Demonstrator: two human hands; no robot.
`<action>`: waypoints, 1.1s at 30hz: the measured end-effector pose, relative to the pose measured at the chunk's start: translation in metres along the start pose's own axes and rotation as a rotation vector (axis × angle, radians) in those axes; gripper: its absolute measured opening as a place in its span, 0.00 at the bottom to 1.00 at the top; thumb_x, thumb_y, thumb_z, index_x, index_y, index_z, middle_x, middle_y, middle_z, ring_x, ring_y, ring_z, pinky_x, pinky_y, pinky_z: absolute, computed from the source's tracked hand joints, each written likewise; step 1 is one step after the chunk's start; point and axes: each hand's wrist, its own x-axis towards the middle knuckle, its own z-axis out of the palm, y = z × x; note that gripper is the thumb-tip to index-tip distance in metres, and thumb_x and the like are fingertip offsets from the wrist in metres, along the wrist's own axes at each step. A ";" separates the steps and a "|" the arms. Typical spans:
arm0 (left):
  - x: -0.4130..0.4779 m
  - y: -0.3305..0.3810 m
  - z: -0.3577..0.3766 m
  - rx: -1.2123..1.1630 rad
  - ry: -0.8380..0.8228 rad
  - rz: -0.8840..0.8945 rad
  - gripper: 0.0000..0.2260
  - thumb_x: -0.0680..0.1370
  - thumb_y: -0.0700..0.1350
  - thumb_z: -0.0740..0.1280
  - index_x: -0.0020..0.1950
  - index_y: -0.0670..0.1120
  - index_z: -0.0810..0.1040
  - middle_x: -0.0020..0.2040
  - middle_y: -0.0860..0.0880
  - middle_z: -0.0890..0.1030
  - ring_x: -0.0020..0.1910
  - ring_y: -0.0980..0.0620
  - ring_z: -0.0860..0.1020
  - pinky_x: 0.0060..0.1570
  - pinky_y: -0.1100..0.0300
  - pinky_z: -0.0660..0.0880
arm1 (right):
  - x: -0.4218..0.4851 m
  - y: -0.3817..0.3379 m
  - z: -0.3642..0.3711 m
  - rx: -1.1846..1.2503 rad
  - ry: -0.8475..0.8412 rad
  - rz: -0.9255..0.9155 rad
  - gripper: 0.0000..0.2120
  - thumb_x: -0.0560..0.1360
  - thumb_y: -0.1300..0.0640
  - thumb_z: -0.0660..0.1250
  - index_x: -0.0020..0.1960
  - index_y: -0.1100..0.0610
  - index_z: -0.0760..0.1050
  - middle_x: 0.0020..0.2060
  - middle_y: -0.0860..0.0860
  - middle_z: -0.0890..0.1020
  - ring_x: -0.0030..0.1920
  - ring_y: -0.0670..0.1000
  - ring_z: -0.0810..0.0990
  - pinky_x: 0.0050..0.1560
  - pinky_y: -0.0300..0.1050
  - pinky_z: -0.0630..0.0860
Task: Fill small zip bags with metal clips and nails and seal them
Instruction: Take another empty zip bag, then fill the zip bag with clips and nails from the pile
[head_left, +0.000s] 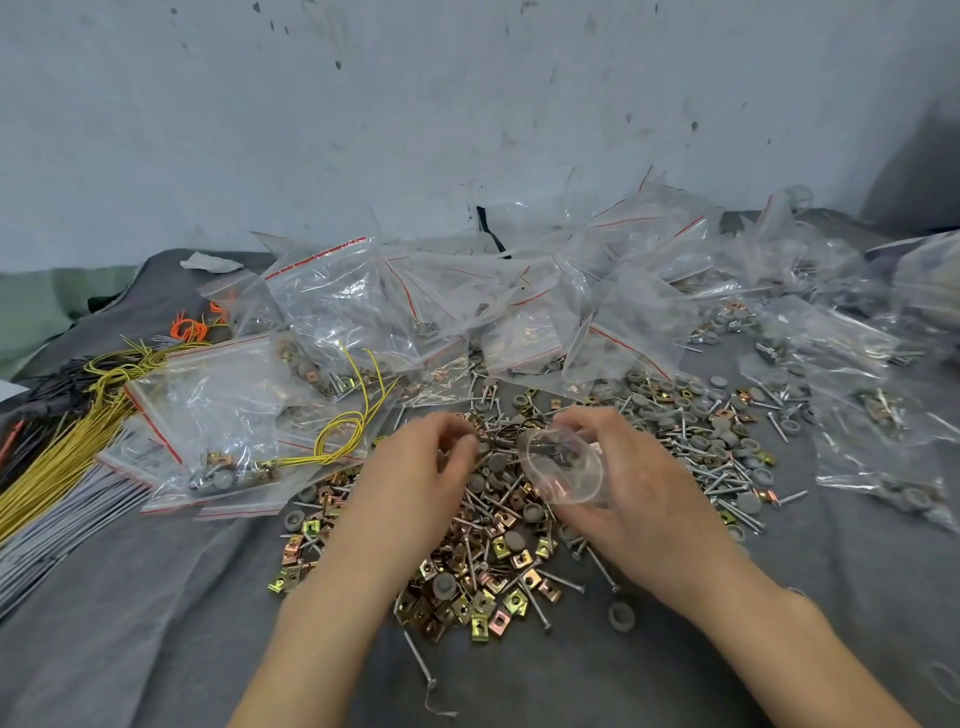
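A heap of brass-coloured metal clips (483, 582) mixed with long nails (727, 478) and grey round caps lies on the dark grey cloth in front of me. My right hand (634, 499) grips a small clear zip bag (563, 467) held open, its mouth facing left over the heap. My left hand (415, 478) hovers over the heap just left of the bag, fingers curled and pinched together near the mouth; what they pinch is too small to make out. Several filled zip bags with red seal lines (332, 306) are piled behind the heap.
Bundles of yellow wire ties (67, 441), black ties and grey ties lie at the left, orange ties (189, 327) further back. More filled bags spread to the right (841, 364). A pale wall rises just behind the pile. Bare grey cloth (156, 623) lies near me.
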 end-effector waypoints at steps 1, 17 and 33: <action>0.000 -0.003 0.005 0.155 0.019 0.031 0.11 0.82 0.54 0.61 0.62 0.55 0.76 0.56 0.58 0.80 0.48 0.63 0.76 0.49 0.65 0.74 | 0.000 0.001 0.000 -0.006 0.010 0.012 0.25 0.72 0.40 0.68 0.64 0.47 0.64 0.51 0.38 0.72 0.48 0.35 0.68 0.49 0.33 0.65; 0.011 0.005 0.026 0.287 -0.130 0.142 0.14 0.82 0.58 0.57 0.67 0.61 0.71 0.59 0.54 0.71 0.60 0.52 0.71 0.61 0.50 0.71 | 0.014 0.005 -0.007 0.124 0.088 0.144 0.21 0.73 0.39 0.65 0.61 0.41 0.62 0.54 0.37 0.72 0.52 0.35 0.70 0.55 0.41 0.67; 0.009 -0.014 0.009 0.102 -0.092 0.206 0.13 0.81 0.40 0.64 0.62 0.54 0.79 0.58 0.58 0.75 0.54 0.63 0.73 0.53 0.73 0.67 | 0.011 0.004 -0.005 0.086 0.021 0.125 0.28 0.71 0.33 0.64 0.65 0.43 0.61 0.55 0.36 0.70 0.53 0.35 0.68 0.58 0.42 0.67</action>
